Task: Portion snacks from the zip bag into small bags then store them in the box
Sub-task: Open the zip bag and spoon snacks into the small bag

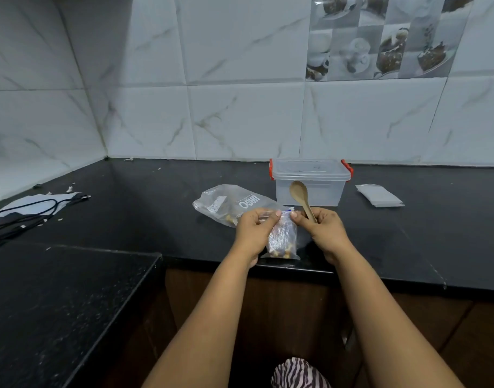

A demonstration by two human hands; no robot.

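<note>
I hold the small bag (282,238) between both hands, just above the near edge of the table (156,208). My left hand (253,231) pinches the bag's top edge from one side; my right hand (323,232) pinches the opposite corner while also gripping the handle of the wooden spoon (299,193), whose bowl points away from me. The film is thin, limp and probably slippery; the few snacks at the bottom weigh it down only slightly, so I judge it light and best taken by the stiffer zip strip at the top, not the sagging body. The zip bag (226,201) lies flat just beyond my left hand, soft and nearly deflated. The box (310,182), rigid clear plastic with red clips and its lid on, stands just beyond my right hand. A stack of spare bags (379,195) lies farther right.
</note>
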